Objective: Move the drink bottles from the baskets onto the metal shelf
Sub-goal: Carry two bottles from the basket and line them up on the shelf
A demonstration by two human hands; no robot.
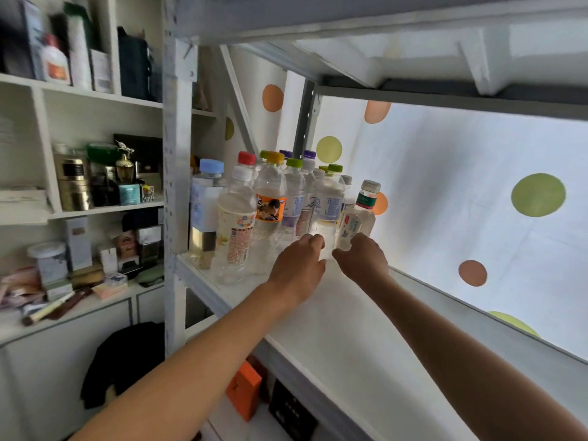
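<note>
Both hands reached onto the metal shelf point(334, 313). The left hand point(297, 265) curled round a clear bottle point(327, 211); the right hand point(361, 259) gripped a small bottle point(356, 222). Left of the fingers, many bottles point(254, 211) already stood shelved; the baskets were out of view, so what remained could not be judged.

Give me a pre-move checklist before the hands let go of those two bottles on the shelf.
1. Left hand grips clear bottle at its base: ok.
2. Right hand grips small grey-capped bottle: ok.
3. Small bottle upright: not ok, it tilts.
4. Both bottle bases flat on metal shelf: cannot tell, hands hide them.
5. Free shelf space to the right: ok.
</note>
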